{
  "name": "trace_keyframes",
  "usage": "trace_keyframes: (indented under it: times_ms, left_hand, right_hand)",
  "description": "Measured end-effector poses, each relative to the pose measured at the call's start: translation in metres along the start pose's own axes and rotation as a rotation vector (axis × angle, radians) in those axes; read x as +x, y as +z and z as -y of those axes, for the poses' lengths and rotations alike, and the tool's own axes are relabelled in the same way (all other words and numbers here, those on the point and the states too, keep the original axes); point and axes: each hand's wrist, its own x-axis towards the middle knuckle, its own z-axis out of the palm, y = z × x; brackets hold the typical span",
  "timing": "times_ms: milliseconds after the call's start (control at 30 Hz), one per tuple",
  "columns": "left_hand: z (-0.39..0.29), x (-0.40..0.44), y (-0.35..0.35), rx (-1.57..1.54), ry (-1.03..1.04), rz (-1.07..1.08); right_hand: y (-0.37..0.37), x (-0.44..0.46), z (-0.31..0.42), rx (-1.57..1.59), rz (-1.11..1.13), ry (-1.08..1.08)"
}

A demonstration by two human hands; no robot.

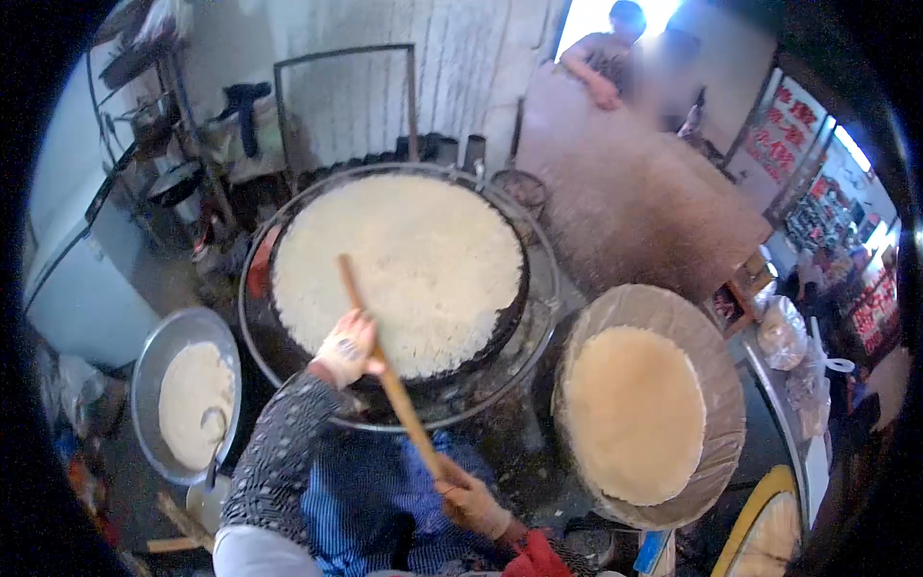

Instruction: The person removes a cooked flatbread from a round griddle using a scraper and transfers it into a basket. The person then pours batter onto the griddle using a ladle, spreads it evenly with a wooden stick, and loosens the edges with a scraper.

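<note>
A large round griddle [519,317] stands in front of me, covered by a wide, pale pancake [413,260]. A long wooden stick [399,404] slants across its near edge, with its far end over the pancake. My left hand [348,348], with a white wrap around the palm and wrist, is closed around the stick near its middle. Lower down, by the blue striped apron [351,505], my right hand [473,502] grips the stick's near end. To the right, round tan pancakes [635,413] lie in a cloth-lined basket [723,438].
At left is a metal basin [144,404] of pale batter [192,404] with a ladle [213,423] in it. A metal ring rail surrounds the griddle. A brown board [625,183] stands at back right, where a person [611,58] leans. Plastic bags [782,332] sit far right.
</note>
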Motion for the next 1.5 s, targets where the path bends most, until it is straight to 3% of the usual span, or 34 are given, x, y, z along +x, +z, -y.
trace_keyframes:
  times_ms: [67,167,267,333,400,467,533,600,667,733,800,867,900,933,1000,1067,1100,1133,1233,1300,1367,1400,1467,1500]
  left_hand:
    - [0.022,-0.035,-0.015,0.031,-0.133,0.054]
    - [0.036,-0.096,-0.038,0.151,-0.251,0.13]
    - [0.043,-0.157,-0.038,0.142,-0.266,-0.092]
    - [0.037,-0.178,-0.041,0.13,-0.266,-0.204]
    - [0.02,-0.176,-0.044,0.121,-0.261,-0.075]
    - [0.026,-0.18,-0.004,0.175,-0.166,0.028]
    - [0.015,-0.171,-0.006,0.163,-0.202,0.151]
    - [0.011,-0.174,0.015,0.196,-0.107,-0.059]
    - [-0.013,-0.165,0.009,0.188,-0.275,0.211]
    - [-0.041,-0.155,0.012,0.176,-0.338,0.28]
    - [-0.079,-0.148,0.02,0.133,-0.367,0.132]
    - [-0.12,-0.135,0.039,0.299,-0.344,-0.036]
    - [-0.139,-0.124,0.028,-0.11,-0.45,0.141]
    - [-0.147,-0.134,0.044,0.012,-0.154,-0.265]
    - [-0.169,-0.153,0.024,-0.557,-0.137,0.132]
    - [-0.182,-0.183,0.007,-0.368,0.255,0.037]
    - [-0.187,-0.188,-0.011,-0.335,0.267,0.056]
    - [-0.18,-0.176,-0.026,-0.278,0.256,0.113]
    - [-0.156,-0.075,-0.064,-0.064,0.14,-0.043]
    - [-0.132,0.016,-0.065,-0.072,0.206,-0.121]
    - [-0.126,0.087,-0.045,-0.076,0.276,-0.188]
    - [-0.124,0.118,-0.031,-0.064,0.305,-0.22]
    - [-0.116,0.163,0.002,0.1,0.13,0.266]
    - [-0.097,0.17,0.034,0.129,0.07,0.16]
  right_hand:
    - [0.013,0.024,-0.015,-0.03,0.067,-0.062]
    - [0.04,0.023,0.002,-0.406,0.092,-0.128]
    - [0.044,0.024,0.0,-0.691,0.105,-0.205]
    - [0.036,0.022,-0.012,-0.567,-0.023,-0.483]
    - [0.023,0.031,-0.015,-0.563,-0.16,-0.528]
    - [0.031,0.036,-0.004,-0.581,-0.134,-0.3]
    - [0.059,0.036,0.02,-0.559,-0.005,-0.26]
    - [0.073,0.031,0.025,-0.582,0.031,-0.235]
    - [0.074,0.024,0.028,-0.501,0.013,-0.215]
    - [0.048,0.025,0.01,-0.469,-0.083,-0.304]
    - [0.034,0.022,-0.004,-0.471,-0.13,-0.307]
    - [0.034,0.023,-0.006,-0.559,-0.077,-0.27]
    - [0.039,0.025,-0.002,-0.595,-0.031,-0.234]
    - [0.044,0.027,0.003,-0.632,0.015,-0.199]
    - [0.038,0.015,0.005,-0.614,0.024,-0.221]
    - [0.019,-0.008,0.011,-0.566,-0.071,-0.251]
    - [0.003,-0.017,0.007,-0.543,-0.115,-0.259]
    - [-0.017,-0.025,-0.003,-0.545,-0.132,-0.355]
    - [-0.07,-0.066,-0.055,-0.544,-0.251,-0.558]
    - [-0.079,-0.078,-0.043,-0.36,-0.373,-0.518]
    - [-0.059,-0.085,0.001,0.006,-0.497,-0.301]
    - [-0.036,-0.074,0.04,-0.227,-0.606,-0.397]
    - [-0.047,-0.05,0.078,0.055,-0.37,-0.209]
    - [-0.059,-0.038,0.09,0.018,-0.315,-0.197]
